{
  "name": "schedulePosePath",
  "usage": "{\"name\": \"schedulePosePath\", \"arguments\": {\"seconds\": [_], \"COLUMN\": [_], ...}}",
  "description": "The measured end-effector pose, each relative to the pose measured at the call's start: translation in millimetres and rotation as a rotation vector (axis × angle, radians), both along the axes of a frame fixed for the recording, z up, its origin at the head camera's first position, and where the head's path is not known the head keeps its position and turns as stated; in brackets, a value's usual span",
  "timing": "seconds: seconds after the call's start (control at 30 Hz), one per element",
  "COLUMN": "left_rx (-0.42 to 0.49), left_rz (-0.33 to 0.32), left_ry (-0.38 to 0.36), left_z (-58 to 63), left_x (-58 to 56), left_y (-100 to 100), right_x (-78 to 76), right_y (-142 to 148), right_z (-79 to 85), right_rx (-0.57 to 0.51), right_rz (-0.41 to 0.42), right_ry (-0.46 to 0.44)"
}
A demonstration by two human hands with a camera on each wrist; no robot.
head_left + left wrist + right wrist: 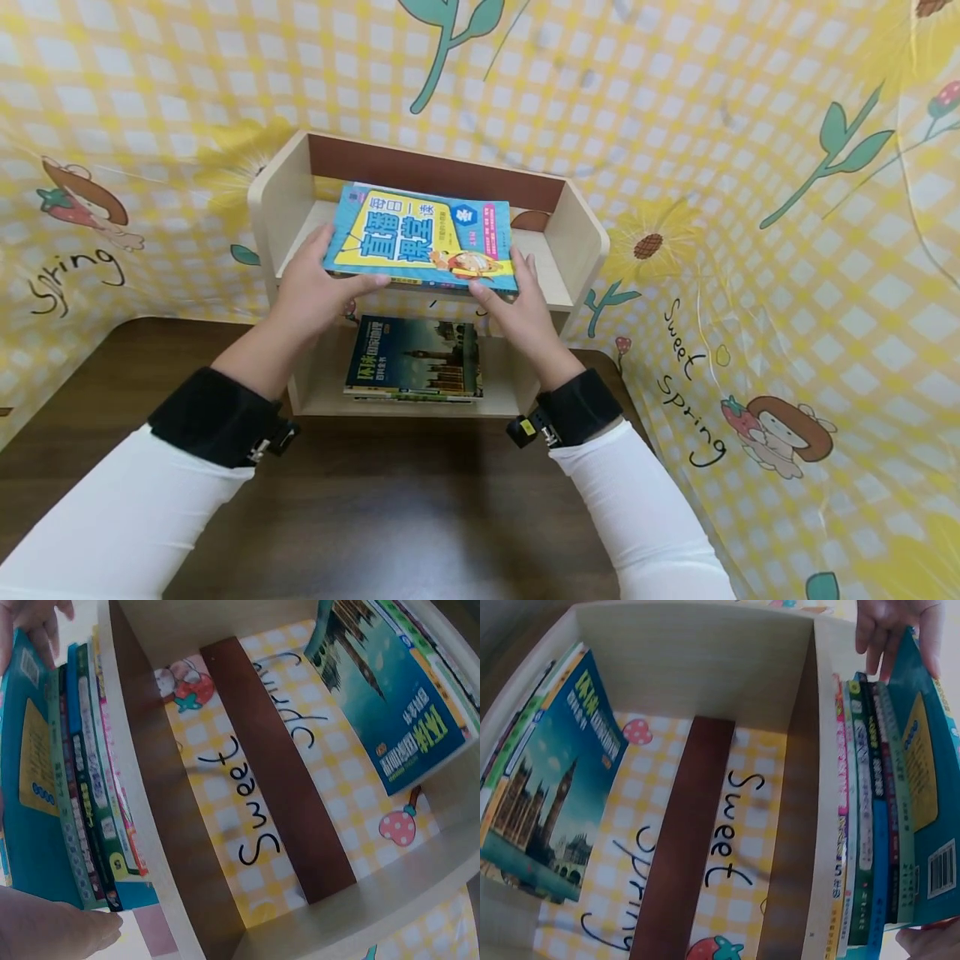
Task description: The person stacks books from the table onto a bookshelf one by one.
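Both hands are at a blue and yellow book (420, 237) with Chinese lettering, above the upper shelf. My left hand (311, 279) grips its left end, with the thumb along the front edge. At the right end, my right hand (521, 292) holds it, thumb at the near corner. Under this book is a stack of books (870, 802), spines towards me. In the right wrist view, the held book's blue back cover (922, 772) stands tilted away from the stack at one side. Part of each hand's fingers is hidden behind the books.
The pale wooden shelf unit (588, 225) has a brown back strip and stands on a dark brown table (360, 500). Its lower shelf carries a small stack of books topped by a dark blue one (416, 354). A yellow checked cloth (712, 167) covers the walls behind and beside it.
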State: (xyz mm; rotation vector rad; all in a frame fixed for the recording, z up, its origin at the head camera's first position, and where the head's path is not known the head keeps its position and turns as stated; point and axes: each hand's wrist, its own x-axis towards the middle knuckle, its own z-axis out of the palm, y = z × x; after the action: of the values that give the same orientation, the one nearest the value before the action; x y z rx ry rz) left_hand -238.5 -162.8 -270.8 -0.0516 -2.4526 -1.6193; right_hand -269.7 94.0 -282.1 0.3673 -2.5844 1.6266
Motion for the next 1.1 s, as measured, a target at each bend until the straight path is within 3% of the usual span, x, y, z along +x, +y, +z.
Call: {"name": "schedulePosePath", "arguments": {"seconds": [0.2, 0.57, 1.1], "left_rx": [-0.070, -0.071, -0.099], "left_rz": [-0.013, -0.033, -0.026], "left_ry": [0.001, -0.075, -0.092], "left_z": [6.0, 14.5, 20.7], "left_x": [-14.6, -34.5, -53.3], "left_y": [-4, -6, -7], "right_x": [-11.7, -27.0, -46.5], "right_y": [-1, -4, -6], "right_z": [3.0, 11.9, 18.0], "right_rx": [0.069, 0.157, 0.144], "right_rz": [-0.020, -0.040, -0.012], "right_ry": [0.021, -0.004, -0.014]}}
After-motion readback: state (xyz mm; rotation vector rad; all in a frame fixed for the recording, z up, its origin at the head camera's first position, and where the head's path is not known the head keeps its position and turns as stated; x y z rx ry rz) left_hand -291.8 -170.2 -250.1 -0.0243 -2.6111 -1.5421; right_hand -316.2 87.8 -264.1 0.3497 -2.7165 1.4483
